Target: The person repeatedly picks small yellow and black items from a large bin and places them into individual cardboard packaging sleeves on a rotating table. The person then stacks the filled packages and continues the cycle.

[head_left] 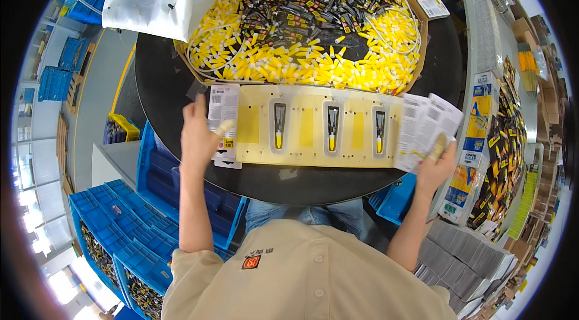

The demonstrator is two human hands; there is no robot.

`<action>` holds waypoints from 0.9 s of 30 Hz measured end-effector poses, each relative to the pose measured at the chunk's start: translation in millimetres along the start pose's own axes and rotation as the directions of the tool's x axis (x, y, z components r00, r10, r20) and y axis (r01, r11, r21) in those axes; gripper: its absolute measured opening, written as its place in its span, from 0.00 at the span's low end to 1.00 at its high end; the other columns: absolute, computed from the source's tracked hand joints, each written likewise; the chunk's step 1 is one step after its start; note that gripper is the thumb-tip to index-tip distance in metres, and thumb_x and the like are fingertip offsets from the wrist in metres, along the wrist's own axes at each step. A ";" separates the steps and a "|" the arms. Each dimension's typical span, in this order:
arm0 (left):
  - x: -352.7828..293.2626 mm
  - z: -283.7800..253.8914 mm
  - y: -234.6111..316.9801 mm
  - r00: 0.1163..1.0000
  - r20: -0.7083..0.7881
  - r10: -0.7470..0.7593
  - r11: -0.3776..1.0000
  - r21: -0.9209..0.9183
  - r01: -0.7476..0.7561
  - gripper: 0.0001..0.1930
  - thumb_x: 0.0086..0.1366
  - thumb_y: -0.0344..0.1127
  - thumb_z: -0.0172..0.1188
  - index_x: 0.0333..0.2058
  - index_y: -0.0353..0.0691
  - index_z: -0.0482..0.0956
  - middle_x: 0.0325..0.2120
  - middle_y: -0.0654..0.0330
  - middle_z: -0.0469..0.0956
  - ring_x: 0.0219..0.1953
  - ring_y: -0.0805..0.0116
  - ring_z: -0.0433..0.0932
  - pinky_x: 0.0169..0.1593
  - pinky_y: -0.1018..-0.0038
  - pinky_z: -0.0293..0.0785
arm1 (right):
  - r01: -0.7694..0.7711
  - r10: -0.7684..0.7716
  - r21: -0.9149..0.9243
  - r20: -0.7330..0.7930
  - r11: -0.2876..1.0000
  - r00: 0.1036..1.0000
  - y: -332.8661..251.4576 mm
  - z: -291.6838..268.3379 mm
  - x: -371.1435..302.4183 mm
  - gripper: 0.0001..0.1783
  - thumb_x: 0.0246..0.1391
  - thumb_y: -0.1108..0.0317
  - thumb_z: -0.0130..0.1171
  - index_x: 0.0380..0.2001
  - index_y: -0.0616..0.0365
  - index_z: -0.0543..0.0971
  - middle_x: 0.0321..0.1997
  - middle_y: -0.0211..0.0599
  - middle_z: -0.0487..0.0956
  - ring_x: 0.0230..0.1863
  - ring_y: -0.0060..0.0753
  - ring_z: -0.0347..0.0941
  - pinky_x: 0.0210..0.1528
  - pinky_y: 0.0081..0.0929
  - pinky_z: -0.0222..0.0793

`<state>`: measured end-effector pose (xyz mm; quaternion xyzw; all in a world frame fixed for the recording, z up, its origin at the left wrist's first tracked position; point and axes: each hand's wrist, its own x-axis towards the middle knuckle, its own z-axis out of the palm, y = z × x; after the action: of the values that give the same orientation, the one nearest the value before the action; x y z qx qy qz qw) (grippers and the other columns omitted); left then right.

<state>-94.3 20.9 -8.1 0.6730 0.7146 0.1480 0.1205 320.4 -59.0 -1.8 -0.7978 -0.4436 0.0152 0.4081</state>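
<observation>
1. The left hand (200,133) stands at the left edge of a white, hang-tabbed backing card (216,120). Thumb and fingers are spread well apart: the thumb, tipped with a pale finger cot (226,128), lies over the card's face, and the fingers extend beyond its left edge. Whether the thumb presses on the card or merely overlies it cannot be told from this height.

2. The backing card lies at the left end of a pale yellow fixture board (253,133), its long axis running from near to far, across the board's length.

3. Three clear blister shells (332,151) sit in the board to the card's right, each containing a black tube (332,120), yellow cap toward the person. The tubes lie roughly parallel to the card.

4. The right hand (435,165), at the opposite end, is closed about the near edge of several fanned cards (429,124), which slant over the board's right end.

5. Governing relation, as judged: the leftmost shell is directly right of the backing card and nearer the left hand; the rightmost is nearer the right hand, just left of the fanned cards.
</observation>
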 end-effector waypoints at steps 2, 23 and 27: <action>11.6 3.9 -15.8 0.993 0.092 -0.075 0.980 0.191 0.056 0.29 0.51 0.44 0.68 0.44 0.26 0.71 0.47 0.43 0.69 0.43 0.46 0.76 0.44 0.61 0.75 | 0.086 -0.102 0.130 0.124 0.988 0.987 -29.6 17.6 -22.7 0.12 0.56 0.67 0.53 0.38 0.67 0.73 0.35 0.53 0.77 0.38 0.55 0.74 0.40 0.41 0.67; -30.9 30.0 74.4 0.869 0.322 0.376 0.919 -0.010 -0.394 0.35 0.51 0.43 0.66 0.57 0.40 0.64 0.62 0.42 0.54 0.43 0.43 0.76 0.37 0.65 0.77 | 0.452 -0.237 -0.450 0.457 0.770 0.858 1.0 74.4 -47.3 0.29 0.55 0.70 0.49 0.63 0.49 0.63 0.68 0.50 0.52 0.69 0.57 0.42 0.66 0.62 0.31; -22.0 30.9 75.3 0.788 0.499 0.361 0.886 0.080 -0.457 0.38 0.52 0.42 0.66 0.60 0.44 0.60 0.64 0.45 0.48 0.42 0.41 0.75 0.38 0.63 0.78 | 0.239 -0.204 -0.218 0.169 0.946 0.964 60.3 62.1 33.0 0.21 0.59 0.66 0.46 0.56 0.54 0.69 0.62 0.51 0.62 0.65 0.52 0.55 0.63 0.50 0.52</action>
<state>-11.6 4.2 -9.1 0.8360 0.5109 -0.0682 0.1881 358.4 -12.1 -72.1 -0.7824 -0.5576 -0.0262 0.2761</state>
